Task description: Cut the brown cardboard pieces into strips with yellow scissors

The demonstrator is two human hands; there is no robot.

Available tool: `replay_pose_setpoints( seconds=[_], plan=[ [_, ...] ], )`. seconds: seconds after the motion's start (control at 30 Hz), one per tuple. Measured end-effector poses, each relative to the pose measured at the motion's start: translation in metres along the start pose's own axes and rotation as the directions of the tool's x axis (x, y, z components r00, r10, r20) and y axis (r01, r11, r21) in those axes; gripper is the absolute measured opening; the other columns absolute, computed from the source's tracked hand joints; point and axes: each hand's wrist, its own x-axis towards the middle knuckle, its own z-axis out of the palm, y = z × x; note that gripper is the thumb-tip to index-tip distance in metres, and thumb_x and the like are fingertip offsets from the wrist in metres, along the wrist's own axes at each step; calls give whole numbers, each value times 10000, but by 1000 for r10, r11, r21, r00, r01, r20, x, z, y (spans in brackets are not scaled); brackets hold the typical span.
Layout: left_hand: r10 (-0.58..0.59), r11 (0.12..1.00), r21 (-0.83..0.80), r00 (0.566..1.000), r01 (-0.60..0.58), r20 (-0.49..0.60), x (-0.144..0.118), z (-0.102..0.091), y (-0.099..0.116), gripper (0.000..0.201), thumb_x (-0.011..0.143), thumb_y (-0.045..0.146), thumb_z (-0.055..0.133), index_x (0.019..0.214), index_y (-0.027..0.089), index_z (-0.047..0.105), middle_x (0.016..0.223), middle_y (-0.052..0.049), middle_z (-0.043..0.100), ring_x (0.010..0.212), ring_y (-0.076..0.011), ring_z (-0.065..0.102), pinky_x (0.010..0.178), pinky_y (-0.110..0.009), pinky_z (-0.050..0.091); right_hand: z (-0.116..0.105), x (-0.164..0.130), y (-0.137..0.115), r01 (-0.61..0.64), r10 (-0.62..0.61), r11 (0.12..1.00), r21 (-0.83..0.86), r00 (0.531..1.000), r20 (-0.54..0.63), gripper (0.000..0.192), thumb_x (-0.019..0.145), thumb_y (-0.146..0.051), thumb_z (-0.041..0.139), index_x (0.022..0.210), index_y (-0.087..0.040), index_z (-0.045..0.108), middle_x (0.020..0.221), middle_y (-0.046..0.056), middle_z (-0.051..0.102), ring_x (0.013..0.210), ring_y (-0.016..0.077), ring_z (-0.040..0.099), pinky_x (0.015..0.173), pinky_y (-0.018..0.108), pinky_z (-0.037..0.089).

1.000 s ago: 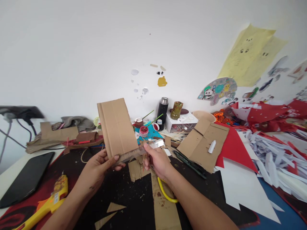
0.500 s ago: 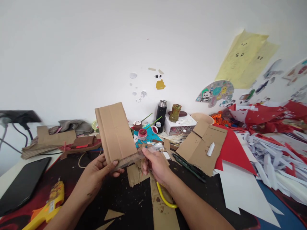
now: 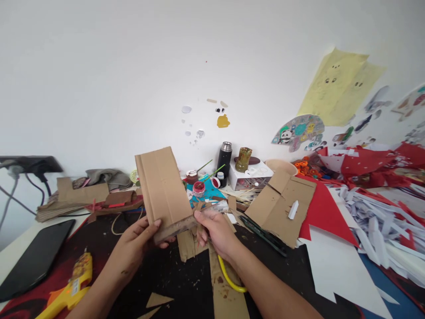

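No writing is legible from here. My left hand (image 3: 141, 241) pinches the lower edge of the upright cardboard panel (image 3: 162, 188), thumb in front. My right hand (image 3: 215, 232) closes its fingertips on the tape strip (image 3: 186, 225) along that edge. The hot glue gun (image 3: 71, 285) lies well apart at my left.

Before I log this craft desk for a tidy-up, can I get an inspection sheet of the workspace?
Surface: black mat, speckled with scraps.
Job's things: cardboard piece held upright, clear tape along its lower edge.
Clutter: yellow glue gun, flat cardboard sheet, white paper strips, paint pots, black flask.
Grips: left hand pinches the cardboard's bottom; right hand pinches the tape end.
Cables: plugs and cords at left wall.
Surroundings: white wall, paper drawings.
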Motion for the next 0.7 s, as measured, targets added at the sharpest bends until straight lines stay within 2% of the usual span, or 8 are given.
replay_pose_setpoints(
  seconds=[0.13,0.27,0.57,0.7],
  plan=[
    [28,1000,14,999,-27,-44,0,-2,0,499,643,583,982,862,163,829,758,-104,830,608,-240,744,528,-304,606,0,0,1,3,-2,1000,-6,1000,10,630,762,-793,832,751,-210,593,394,-95,456,353,103,420,416,233,318],
    [53,999,4,995,-53,-81,1,-5,-2,483,650,569,983,894,172,855,802,-91,843,559,-203,705,538,-300,604,0,0,1,1,-1,1000,3,1000,21,615,770,-776,835,730,-214,587,397,-93,457,352,104,421,420,237,322],
    [2,998,-65,999,-4,-36,3,-8,-4,446,698,485,983,1028,206,873,958,-109,878,871,-306,820,647,-327,648,0,-1,0,-27,27,1000,-12,999,18,629,759,-786,836,724,-219,565,398,-94,454,357,104,434,426,238,291],
    [-13,998,-69,1000,12,-14,4,-10,-6,448,720,480,973,1053,198,871,985,-122,884,924,-324,829,691,-344,659,1,-1,0,-40,40,999,-20,999,16,633,750,-798,836,761,-213,593,403,-97,455,362,107,425,425,240,300]
  ],
)
